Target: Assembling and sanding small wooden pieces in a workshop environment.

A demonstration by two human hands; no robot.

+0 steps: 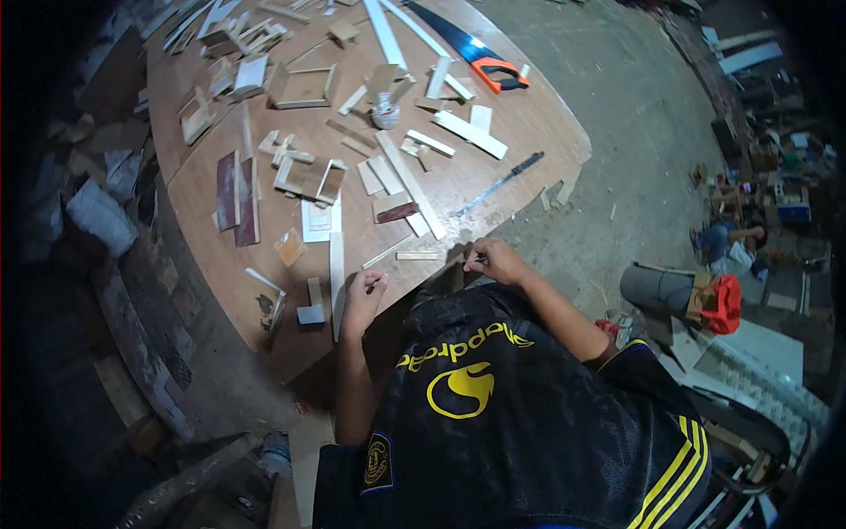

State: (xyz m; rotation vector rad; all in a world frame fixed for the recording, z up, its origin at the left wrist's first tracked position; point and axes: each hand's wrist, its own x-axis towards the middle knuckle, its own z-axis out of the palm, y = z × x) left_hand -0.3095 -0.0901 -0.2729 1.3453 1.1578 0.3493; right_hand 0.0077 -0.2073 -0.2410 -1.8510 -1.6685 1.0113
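Note:
My left hand [364,294] is at the table's near edge, its fingers curled together; anything inside them is too small to make out. Just beyond it lie a thin wooden stick [388,252] and a short light wood strip [417,256]. My right hand [496,263] is closed at the table's edge, to the right of that strip. A small dark thing shows at its fingertips, its kind unclear. Farther out, a narrow saw blade with a black handle [527,162] rests on the table. A long pale wood strip [337,286] lies left of my left hand.
Wood pieces, a small open wooden box [310,177] and a wooden tray [304,85] cover the wooden table [198,251]. A handsaw with an orange handle [500,75] lies at the far right. A grey bucket [656,286] stands on the floor; a person [736,242] sits beyond it.

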